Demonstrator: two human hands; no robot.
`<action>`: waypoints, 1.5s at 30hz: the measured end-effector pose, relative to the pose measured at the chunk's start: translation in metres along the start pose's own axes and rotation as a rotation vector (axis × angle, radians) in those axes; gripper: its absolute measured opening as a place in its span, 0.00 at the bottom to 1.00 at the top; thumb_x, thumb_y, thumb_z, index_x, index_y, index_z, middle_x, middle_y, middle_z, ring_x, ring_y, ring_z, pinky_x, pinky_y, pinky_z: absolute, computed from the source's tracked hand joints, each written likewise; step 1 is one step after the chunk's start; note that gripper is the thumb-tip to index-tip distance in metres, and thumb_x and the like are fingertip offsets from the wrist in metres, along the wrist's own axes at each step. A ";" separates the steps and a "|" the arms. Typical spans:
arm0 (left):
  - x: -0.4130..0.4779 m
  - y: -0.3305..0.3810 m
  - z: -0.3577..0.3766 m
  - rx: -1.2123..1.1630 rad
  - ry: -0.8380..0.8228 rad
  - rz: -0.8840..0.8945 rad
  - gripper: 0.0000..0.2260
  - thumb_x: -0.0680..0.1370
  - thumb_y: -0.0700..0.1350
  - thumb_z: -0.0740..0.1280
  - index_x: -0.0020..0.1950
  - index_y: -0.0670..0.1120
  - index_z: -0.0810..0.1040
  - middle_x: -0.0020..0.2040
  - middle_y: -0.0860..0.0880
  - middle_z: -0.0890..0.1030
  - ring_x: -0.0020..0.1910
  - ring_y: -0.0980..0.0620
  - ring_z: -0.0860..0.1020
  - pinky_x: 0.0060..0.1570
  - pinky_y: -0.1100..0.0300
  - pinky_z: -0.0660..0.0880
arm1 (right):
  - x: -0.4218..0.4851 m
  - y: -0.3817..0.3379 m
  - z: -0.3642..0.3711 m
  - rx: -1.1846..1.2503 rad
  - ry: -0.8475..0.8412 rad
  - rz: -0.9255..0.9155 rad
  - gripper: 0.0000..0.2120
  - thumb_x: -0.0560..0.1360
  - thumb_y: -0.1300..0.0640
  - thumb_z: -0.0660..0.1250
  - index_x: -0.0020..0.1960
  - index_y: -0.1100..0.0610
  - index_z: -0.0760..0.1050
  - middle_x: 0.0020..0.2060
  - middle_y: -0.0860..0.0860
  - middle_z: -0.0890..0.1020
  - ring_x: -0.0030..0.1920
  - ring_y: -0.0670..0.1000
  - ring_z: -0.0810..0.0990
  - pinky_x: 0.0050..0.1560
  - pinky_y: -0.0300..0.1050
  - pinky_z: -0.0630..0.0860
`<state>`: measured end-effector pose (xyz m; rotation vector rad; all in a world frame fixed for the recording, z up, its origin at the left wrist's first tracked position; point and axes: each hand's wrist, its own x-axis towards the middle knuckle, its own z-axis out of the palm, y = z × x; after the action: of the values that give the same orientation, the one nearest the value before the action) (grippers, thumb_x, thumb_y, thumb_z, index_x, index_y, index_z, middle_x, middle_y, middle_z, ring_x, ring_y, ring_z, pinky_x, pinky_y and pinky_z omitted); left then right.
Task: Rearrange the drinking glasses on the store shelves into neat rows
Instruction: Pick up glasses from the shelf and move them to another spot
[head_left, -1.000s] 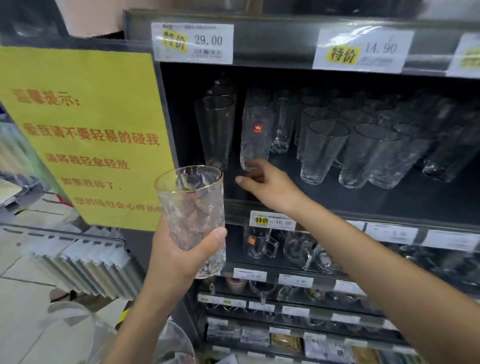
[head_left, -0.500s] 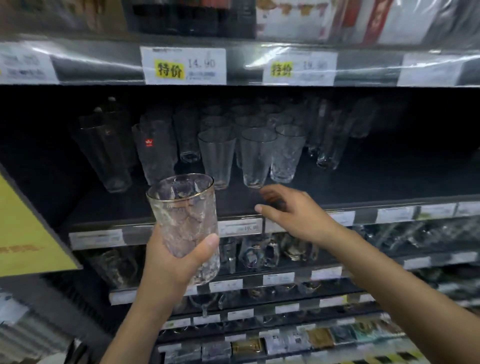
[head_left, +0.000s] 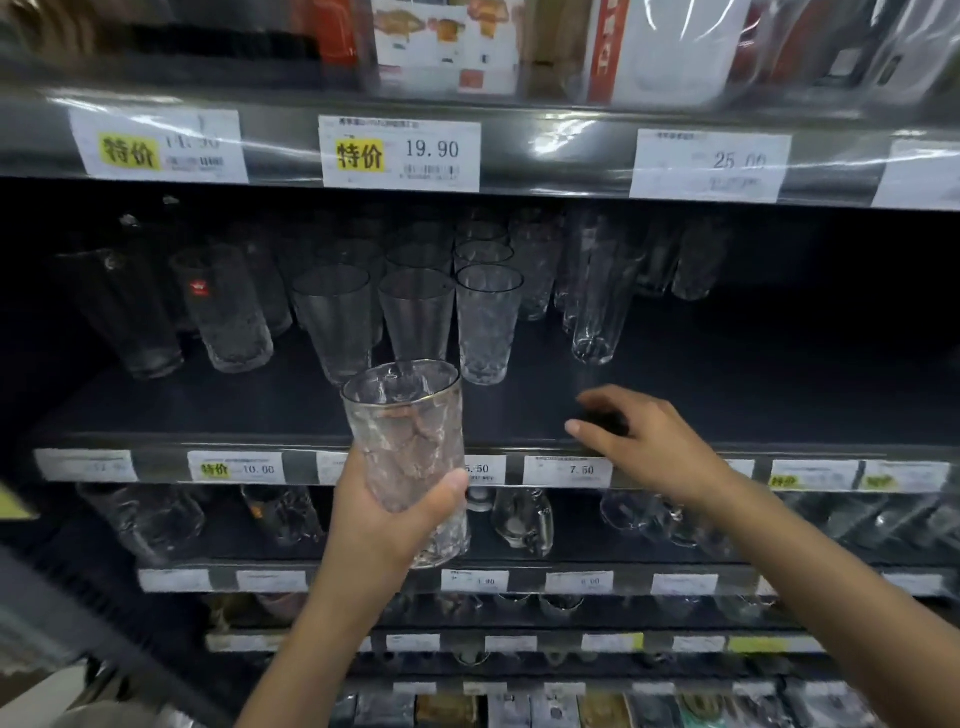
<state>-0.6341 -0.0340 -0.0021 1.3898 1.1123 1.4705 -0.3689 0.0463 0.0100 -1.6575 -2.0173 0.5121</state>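
Glass (head_left: 408, 457), textured, gold-rimmed, gripped by left hand (head_left: 384, 519).

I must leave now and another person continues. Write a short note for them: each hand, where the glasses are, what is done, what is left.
Left hand: holds one gold-rimmed textured glass, upright, in front of the shelf edge.
Right hand: empty, open, over the bare front right of that shelf.
Glasses on the shelf: short rows at centre, looser ones at left and right.
Done: centre rows look fairly neat.
Left: place the held glass, probably in the open space, then straighten the side groups.
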 end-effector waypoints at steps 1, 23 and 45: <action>0.000 0.000 0.006 0.004 0.007 0.000 0.30 0.63 0.55 0.74 0.62 0.43 0.75 0.51 0.50 0.84 0.51 0.53 0.83 0.48 0.66 0.78 | 0.001 0.005 -0.002 -0.015 -0.005 -0.010 0.24 0.75 0.38 0.66 0.67 0.49 0.74 0.59 0.44 0.79 0.60 0.45 0.76 0.62 0.43 0.73; 0.075 0.002 0.150 0.205 0.124 -0.166 0.31 0.73 0.50 0.74 0.68 0.49 0.60 0.55 0.58 0.75 0.56 0.57 0.76 0.51 0.65 0.68 | -0.002 0.096 -0.041 -0.618 -0.100 -0.097 0.42 0.70 0.23 0.40 0.78 0.43 0.55 0.78 0.46 0.59 0.78 0.50 0.56 0.75 0.51 0.57; 0.105 -0.013 0.158 0.730 0.207 -0.172 0.36 0.69 0.65 0.73 0.65 0.43 0.65 0.59 0.45 0.79 0.59 0.42 0.77 0.51 0.56 0.70 | 0.002 0.104 -0.037 -0.629 -0.041 -0.129 0.43 0.70 0.22 0.38 0.77 0.44 0.59 0.76 0.47 0.63 0.76 0.50 0.59 0.73 0.51 0.61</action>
<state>-0.4837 0.0802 0.0164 1.5735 1.9808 1.1395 -0.2644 0.0679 -0.0180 -1.8347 -2.4555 -0.1628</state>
